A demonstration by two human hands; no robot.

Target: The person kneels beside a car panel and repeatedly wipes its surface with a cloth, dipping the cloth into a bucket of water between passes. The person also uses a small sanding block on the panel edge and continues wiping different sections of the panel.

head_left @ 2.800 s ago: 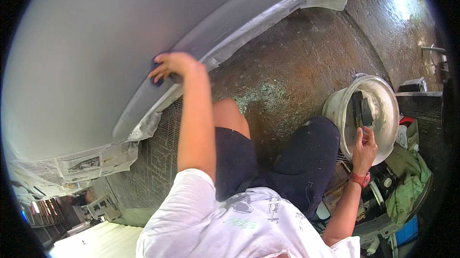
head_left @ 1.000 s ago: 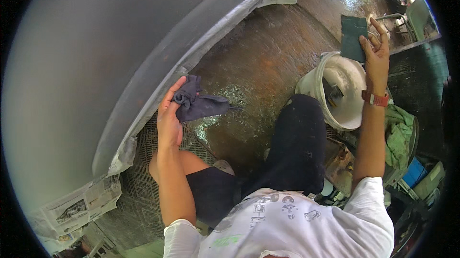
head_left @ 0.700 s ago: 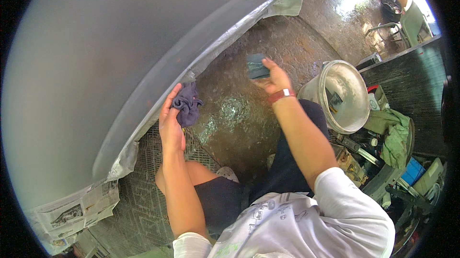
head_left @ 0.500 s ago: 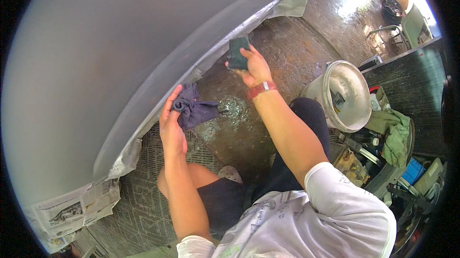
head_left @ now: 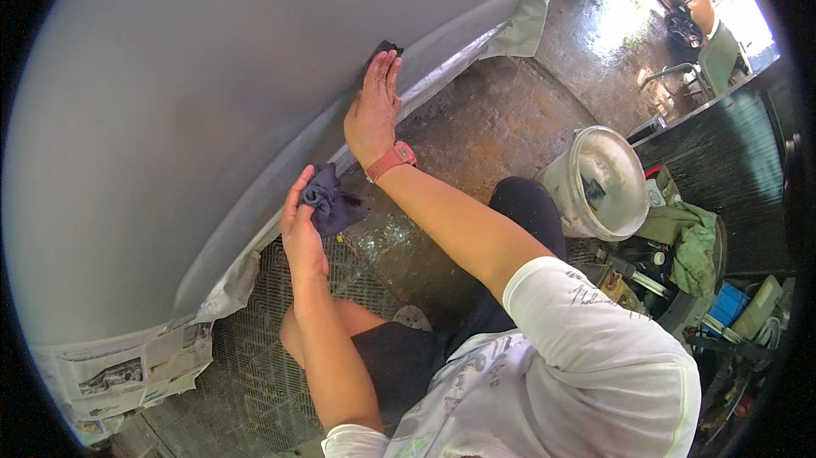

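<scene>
The large smooth grey panel [head_left: 187, 101] of a vehicle body fills the upper left. My right hand [head_left: 371, 118], a red watch on its wrist, lies against the panel's lower part with fingers extended together. Under those fingers a dark piece of sandpaper [head_left: 387, 46] is pressed to the surface; only its edge shows past the fingertips. A wet-looking, bunched dark purple cloth [head_left: 336, 207] is gripped in my left hand [head_left: 303, 233], between thumb and fingers, beside the panel's lower edge.
Masking film [head_left: 518, 28] and newspaper [head_left: 127, 373] line the panel's bottom. A whitish bucket [head_left: 625, 216] stands to my right, near a green cloth [head_left: 688, 241] and a blue box [head_left: 728, 303]. The floor is wet, with a grate [head_left: 255, 373] at the left. Farther off stands a chair [head_left: 718, 58].
My right hand has moved left from above the floor onto the panel, turning the sandpaper face-on to it. The left hand still holds the cloth, slightly lower.
</scene>
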